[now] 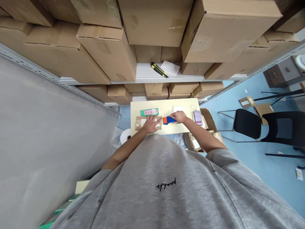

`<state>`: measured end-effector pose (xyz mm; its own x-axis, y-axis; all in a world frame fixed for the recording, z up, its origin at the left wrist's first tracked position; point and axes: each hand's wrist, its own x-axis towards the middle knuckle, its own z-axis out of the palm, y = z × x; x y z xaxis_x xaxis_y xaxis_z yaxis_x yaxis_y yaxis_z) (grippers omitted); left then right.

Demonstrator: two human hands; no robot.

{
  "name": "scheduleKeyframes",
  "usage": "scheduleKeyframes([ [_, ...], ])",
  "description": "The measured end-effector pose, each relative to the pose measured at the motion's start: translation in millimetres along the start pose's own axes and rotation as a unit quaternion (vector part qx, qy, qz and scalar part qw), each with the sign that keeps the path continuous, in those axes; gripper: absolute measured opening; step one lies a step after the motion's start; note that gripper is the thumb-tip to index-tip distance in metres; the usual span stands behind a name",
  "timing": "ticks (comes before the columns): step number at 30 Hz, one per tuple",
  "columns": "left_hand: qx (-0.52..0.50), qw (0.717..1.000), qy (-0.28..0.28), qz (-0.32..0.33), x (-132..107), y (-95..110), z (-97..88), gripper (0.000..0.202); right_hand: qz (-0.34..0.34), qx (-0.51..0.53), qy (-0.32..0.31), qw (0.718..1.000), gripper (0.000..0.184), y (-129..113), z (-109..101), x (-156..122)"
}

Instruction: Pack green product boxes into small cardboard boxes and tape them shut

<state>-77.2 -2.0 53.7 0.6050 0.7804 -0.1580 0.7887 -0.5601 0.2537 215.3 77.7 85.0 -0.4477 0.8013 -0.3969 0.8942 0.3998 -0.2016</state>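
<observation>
My left hand (151, 124) rests with spread fingers on a small cardboard box (138, 124) that bears a pale label and shiny tape. In my right hand (179, 116) is a blue tape dispenser (169, 120) with an orange end pointing left at the box's right end. A narrow gap seems to separate the two. Behind the box lies a green package (149, 112) with a pink middle. White paper (178, 108) shows just behind my right hand, and part of the dispenser is hidden under the fingers.
Cardboard boxes (156, 24) fill the shelves above the cream table (166, 103). A yellow-black utility knife (159, 70) lies on the shelf. A phone (197, 117) sits at the table's right end, near open cartons (208, 119). Black chairs (247, 124) stand right; a white roll (125, 136) left.
</observation>
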Motion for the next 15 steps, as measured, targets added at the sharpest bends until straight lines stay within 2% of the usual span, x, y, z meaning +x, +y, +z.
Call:
scheduleKeyframes([
  [6, 0.004, 1.000, -0.008, 0.004, 2, 7, -1.4, 0.095, 0.015, -0.027, -0.018, 0.999, 0.053, -17, -9, 14],
  [9, -0.006, 1.000, 0.004, 0.003, -1, 6, -2.2, 0.085, 0.037, -0.025, -0.028, 0.999, 0.050, -17, -8, 13],
  [12, -0.028, 0.998, 0.056, -0.028, -5, -6, -6.0, 0.077, 0.068, -0.079, -0.094, 0.990, 0.042, -1, -6, -1],
  [13, -0.037, 0.995, 0.081, -0.033, -6, -11, -8.1, 0.075, 0.056, -0.084, -0.118, 0.988, 0.041, 6, -6, -7],
  [15, -0.056, 0.989, 0.131, -0.025, -8, -21, -13.2, 0.074, 0.059, -0.081, -0.104, 0.989, 0.044, 20, -8, -16],
])
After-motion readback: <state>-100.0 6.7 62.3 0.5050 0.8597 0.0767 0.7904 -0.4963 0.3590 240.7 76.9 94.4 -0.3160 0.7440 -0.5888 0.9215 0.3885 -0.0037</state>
